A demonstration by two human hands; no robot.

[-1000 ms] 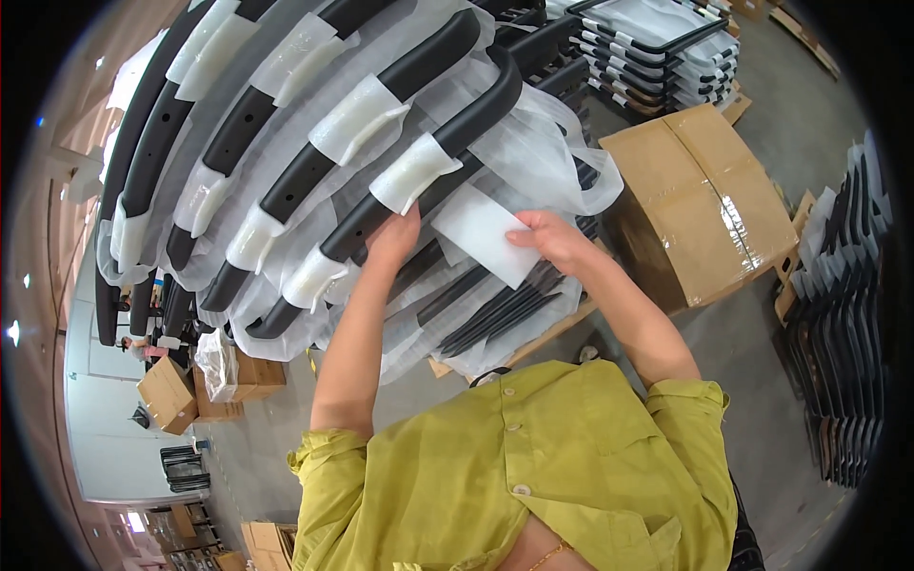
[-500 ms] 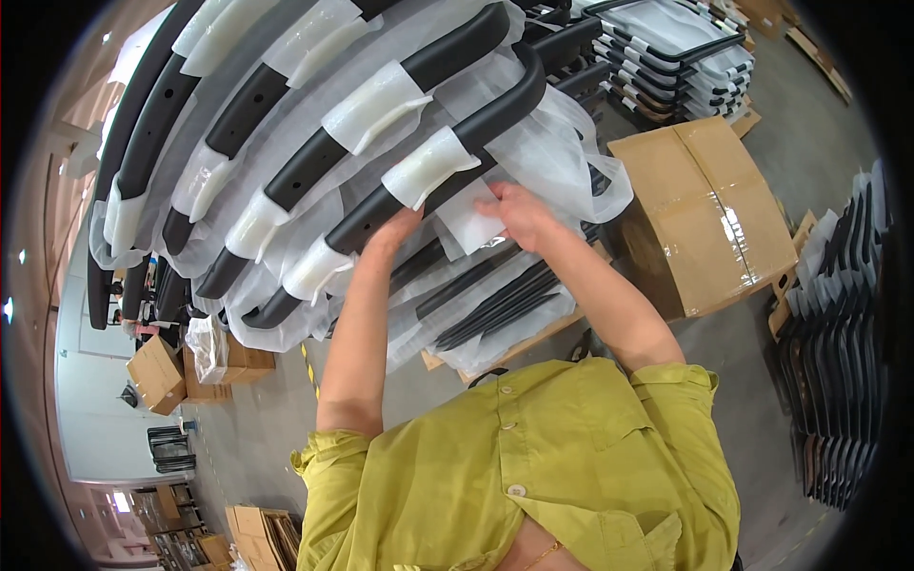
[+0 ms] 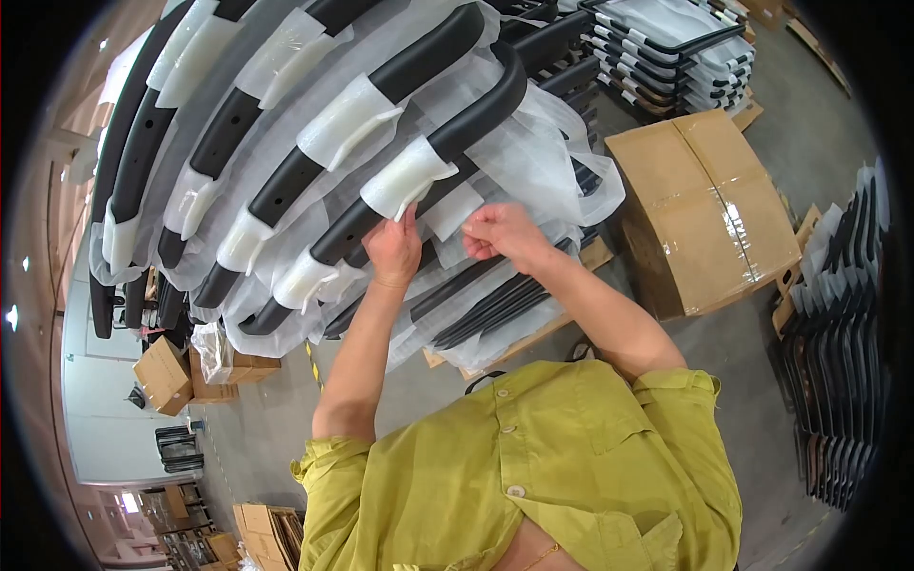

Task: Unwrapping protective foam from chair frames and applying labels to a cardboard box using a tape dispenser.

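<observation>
A black curved tube frame [image 3: 345,231] lies nearest me in a slanted row of similar frames, with white foam wrap [image 3: 407,177] around its bar. My left hand [image 3: 393,251] is closed in a pinch at the lower edge of that wrap, close against the tube. Just right of it, my right hand [image 3: 506,234] has its fingers curled together. Whatever they may hold is too small to make out. Beside these fingertips, a white foam sheet [image 3: 451,211] lies against a lower black bar. Thin translucent wrapping [image 3: 562,162] spreads between and behind the frames.
A large cardboard box [image 3: 705,214] stands to the right. Stacked black frames [image 3: 657,48] sit beyond it, and another stack [image 3: 833,371] rises at far right. Below my hands, thin black bars [image 3: 500,312] lie over a wooden pallet [image 3: 598,255]. Smaller cartons [image 3: 162,374] stand at left.
My left hand has come out from behind the tube to the wrap's lower edge. My right hand has drawn back from the foam sheet and curled its fingers. The frames appear shifted slightly left.
</observation>
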